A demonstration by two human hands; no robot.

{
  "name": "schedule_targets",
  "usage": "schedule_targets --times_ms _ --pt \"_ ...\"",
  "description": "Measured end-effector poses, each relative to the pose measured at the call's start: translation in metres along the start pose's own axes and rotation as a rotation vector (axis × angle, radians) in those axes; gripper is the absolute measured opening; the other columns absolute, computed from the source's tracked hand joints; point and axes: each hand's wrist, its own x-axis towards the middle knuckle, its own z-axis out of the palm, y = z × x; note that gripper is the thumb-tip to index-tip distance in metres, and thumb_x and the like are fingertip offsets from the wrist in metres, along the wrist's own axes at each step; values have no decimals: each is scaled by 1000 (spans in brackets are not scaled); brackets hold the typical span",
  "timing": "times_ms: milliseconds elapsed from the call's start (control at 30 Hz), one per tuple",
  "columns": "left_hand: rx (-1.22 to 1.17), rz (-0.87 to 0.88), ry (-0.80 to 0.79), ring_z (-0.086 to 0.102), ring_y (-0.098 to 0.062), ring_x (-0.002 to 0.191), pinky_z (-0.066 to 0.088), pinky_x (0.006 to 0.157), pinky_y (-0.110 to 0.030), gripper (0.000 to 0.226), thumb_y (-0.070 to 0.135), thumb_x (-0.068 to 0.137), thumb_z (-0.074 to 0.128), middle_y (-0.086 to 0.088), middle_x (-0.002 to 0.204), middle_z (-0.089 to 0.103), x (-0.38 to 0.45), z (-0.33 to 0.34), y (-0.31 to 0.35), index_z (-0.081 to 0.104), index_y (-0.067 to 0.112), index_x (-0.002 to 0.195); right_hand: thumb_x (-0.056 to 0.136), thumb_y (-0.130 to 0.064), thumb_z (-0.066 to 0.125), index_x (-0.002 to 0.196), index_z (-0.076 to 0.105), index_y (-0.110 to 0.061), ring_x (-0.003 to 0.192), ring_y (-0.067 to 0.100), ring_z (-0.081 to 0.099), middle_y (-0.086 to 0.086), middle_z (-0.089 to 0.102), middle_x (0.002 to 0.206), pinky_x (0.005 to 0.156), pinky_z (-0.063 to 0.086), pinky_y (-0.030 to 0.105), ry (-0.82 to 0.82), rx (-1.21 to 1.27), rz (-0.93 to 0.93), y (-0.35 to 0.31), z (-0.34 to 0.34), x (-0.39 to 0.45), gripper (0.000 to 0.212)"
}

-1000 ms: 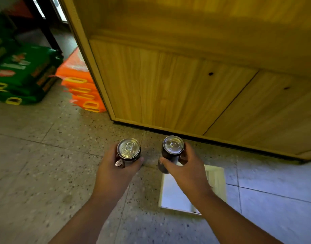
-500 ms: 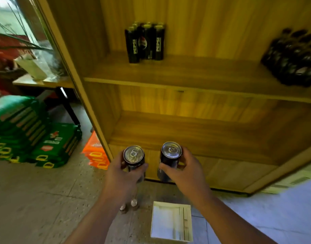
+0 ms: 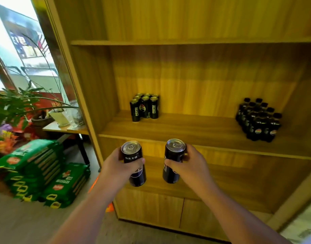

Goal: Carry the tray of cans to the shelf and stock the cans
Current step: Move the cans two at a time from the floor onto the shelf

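I hold two tall black cans upright in front of a wooden shelf unit. My left hand grips the left can around its middle. My right hand grips the right can from the right side. Both cans hover just below the front edge of the middle shelf board. On that board, at the back left, stands a cluster of several black Pepsi cans. The tray is out of view.
A pack of dark bottles sits on the same shelf at the right. Closed cabinet doors lie below. Green sacks are stacked on the floor at left, beside a plant and a small table.
My view has tilted up from the floor to the shelves. Both hands rose with their cans from near the tray to shelf height. The tray has dropped out of sight.
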Motion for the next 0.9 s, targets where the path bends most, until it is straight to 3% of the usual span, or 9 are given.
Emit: schedule_targets --times_ms 267,400,467,567,667,800,900 --pt "15 6 44 56 -22 112 53 92 -51 80 35 65 89 10 112 56 84 -3 15 45 26 131 74 -28 85 127 53 -33 106 6 57 -20 58 105 74 45 17 6 -23 10 -13 25 66 62" --pt "23 41 -4 56 -19 105 50 84 -39 66 30 69 88 10 107 59 157 -1 13 50 26 123 73 -33 85 127 54 -33 110 9 60 -15 64 115 92 52 33 14 -19 70 -9 54 118 63" --pt "22 52 -21 56 -16 101 44 80 -33 61 24 71 86 12 101 57 197 2 11 51 26 121 71 -31 86 124 55 -33 107 9 63 -14 66 113 92 53 35 46 -7 88 -8 69 151 62" --pt "-12 43 -38 60 -14 93 45 73 -28 54 19 72 85 16 94 59 251 6 4 55 28 116 71 -23 87 114 57 -36 100 2 62 -19 65 104 77 51 21 98 36 95 -8 91 197 54" --pt "-18 63 -48 61 -11 84 43 68 -26 41 12 74 83 20 85 58 300 10 -10 55 36 94 72 -23 86 110 54 -40 98 -3 60 -25 61 98 71 44 14 147 10 80 -5 113 239 52" --pt "-10 40 -63 60 -16 82 47 80 -36 46 7 74 82 17 81 58 356 17 -32 50 38 81 72 -23 87 112 57 -38 100 2 63 -20 65 103 83 52 26 212 -4 95 8 137 288 53" --pt "-21 44 -80 60 -11 76 46 69 -28 40 9 75 82 12 80 61 380 24 -46 52 35 83 69 -26 87 118 60 -31 101 3 64 -16 68 109 91 55 35 235 -30 110 21 149 314 56"
